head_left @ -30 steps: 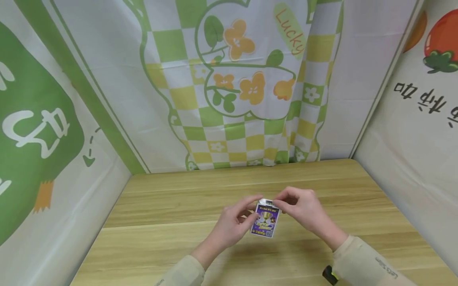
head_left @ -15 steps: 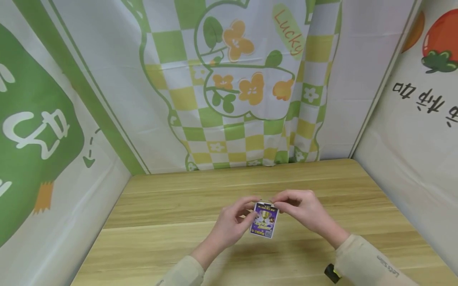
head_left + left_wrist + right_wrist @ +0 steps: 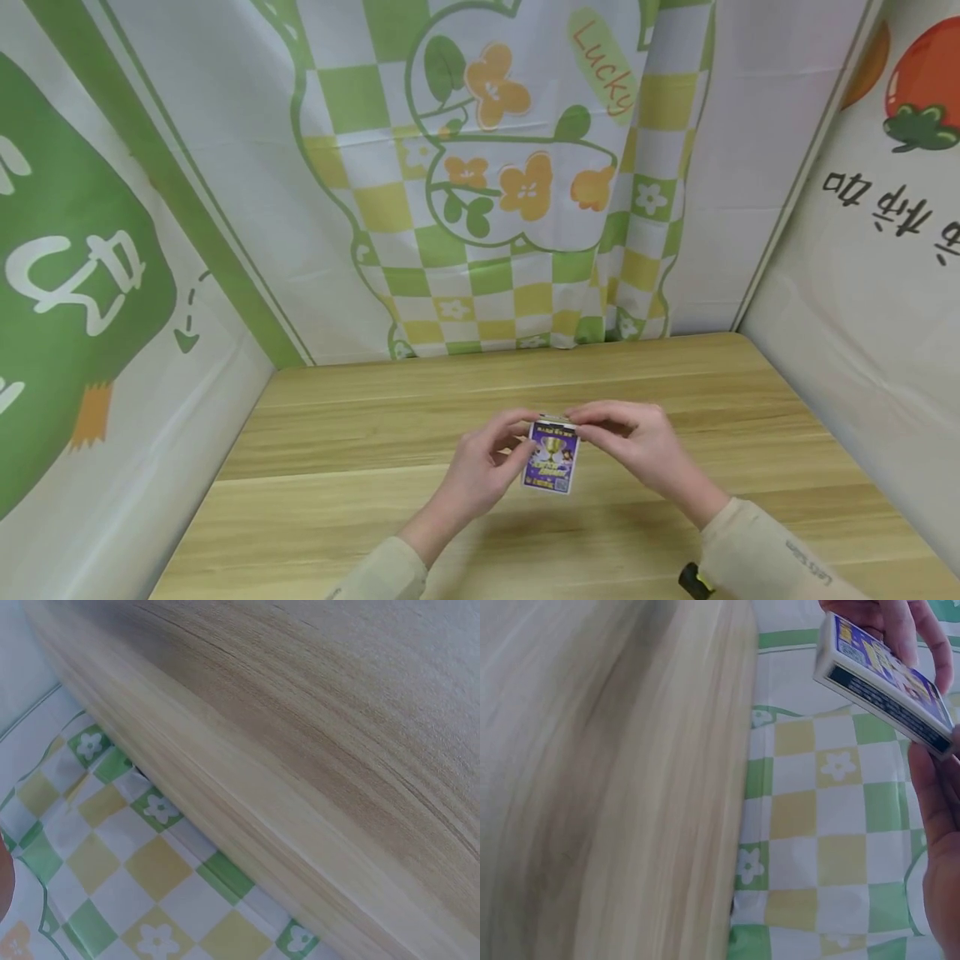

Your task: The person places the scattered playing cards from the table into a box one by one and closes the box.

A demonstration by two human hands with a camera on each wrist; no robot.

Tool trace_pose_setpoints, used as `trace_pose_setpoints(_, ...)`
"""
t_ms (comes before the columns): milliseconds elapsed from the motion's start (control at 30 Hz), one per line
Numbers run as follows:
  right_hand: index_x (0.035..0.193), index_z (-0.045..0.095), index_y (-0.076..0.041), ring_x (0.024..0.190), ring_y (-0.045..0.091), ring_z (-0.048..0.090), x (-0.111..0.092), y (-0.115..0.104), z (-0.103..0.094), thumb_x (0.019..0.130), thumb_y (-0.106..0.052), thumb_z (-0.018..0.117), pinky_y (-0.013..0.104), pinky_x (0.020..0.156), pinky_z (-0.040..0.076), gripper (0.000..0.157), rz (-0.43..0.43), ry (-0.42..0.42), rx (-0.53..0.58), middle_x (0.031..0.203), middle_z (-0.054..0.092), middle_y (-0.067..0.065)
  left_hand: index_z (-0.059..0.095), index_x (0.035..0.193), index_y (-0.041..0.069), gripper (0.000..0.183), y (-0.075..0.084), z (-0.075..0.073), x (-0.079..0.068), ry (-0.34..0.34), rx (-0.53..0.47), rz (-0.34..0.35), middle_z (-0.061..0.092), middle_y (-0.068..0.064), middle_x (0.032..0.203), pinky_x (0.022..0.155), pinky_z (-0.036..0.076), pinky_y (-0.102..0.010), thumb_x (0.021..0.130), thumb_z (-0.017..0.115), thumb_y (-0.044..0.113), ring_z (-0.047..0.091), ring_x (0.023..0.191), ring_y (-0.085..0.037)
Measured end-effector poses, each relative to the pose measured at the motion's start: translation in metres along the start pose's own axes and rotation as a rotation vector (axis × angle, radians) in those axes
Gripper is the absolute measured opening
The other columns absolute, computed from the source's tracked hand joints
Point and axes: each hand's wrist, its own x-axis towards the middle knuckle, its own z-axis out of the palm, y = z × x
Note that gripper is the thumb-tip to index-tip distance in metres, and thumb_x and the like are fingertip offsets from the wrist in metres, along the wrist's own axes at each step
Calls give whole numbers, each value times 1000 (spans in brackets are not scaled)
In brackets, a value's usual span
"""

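A small flat card box [image 3: 551, 458], purple with a gold trophy and a white border, is held above the table in the head view. My left hand [image 3: 487, 458] grips its left side, thumb on the printed front and fingers at the upper edge. At the upper right corner my right hand [image 3: 637, 437] pinches the box between thumb and index finger. In the right wrist view the card box [image 3: 889, 682] shows a white side with a dark printed strip, and fingertips of my right hand [image 3: 945, 862] touch its lower end. Whether the top flap is loose cannot be told.
The wooden table [image 3: 337, 442] lies under both hands. Behind its far edge hangs a green and yellow checked curtain [image 3: 480, 283]. Printed fabric walls stand left and right. A black and yellow item [image 3: 696, 581] shows by the right sleeve.
Both hands and the box have shifted slightly left. The box's white top, plain to see a second ago, has tipped out of view to a thin strip. Both hands keep hold.
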Motion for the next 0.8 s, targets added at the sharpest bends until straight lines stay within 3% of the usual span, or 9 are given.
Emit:
trace_pose_setpoints(167,100,78,-12,93,14,75,-4,1,8,90,-2,75,29,76,65,14,58,55,0,111,77,7,61,130,14,37,0,1,-1,-2,-11,-44,74,-18,116,74,65,-27,96,66,1,76,96,-28)
trace_pose_setpoints(300,100,78,-13,100,16,74,-5,3,10,92,-15,76,28,82,63,9,280,18,51,121,74,5,62,130,17,35,-3,0,-4,-8,-4,-136,75,-16,112,74,64,-27,97,66,5,76,92,-26)
trace_pose_setpoints(367,107,78,-11,101,17,73,-5,5,12,93,-21,76,26,85,62,18,421,-9,85,122,74,7,62,130,19,35,-6,1,-6,-9,-28,-215,75,-16,109,73,65,-31,98,67,7,76,90,-24)
trace_pose_setpoints(467,115,74,0,93,23,74,-6,11,18,94,-18,75,28,80,64,27,548,-39,148,113,75,14,62,130,18,34,-10,2,-9,-9,-98,-351,74,-15,104,72,66,-35,98,67,8,75,88,-22)
trace_pose_setpoints(633,113,69,11,74,31,74,-11,22,29,94,-6,71,38,68,66,25,640,-95,230,94,75,21,58,131,7,38,-21,7,-15,-14,-184,-536,74,-16,101,70,66,-37,95,68,5,74,83,-24)
trace_pose_setpoints(800,110,68,12,69,27,73,-18,37,39,91,0,71,41,67,66,22,694,-153,261,92,75,22,59,123,-1,35,-29,11,-22,-57,-68,-601,73,-12,94,63,65,-39,91,72,4,71,71,-24)
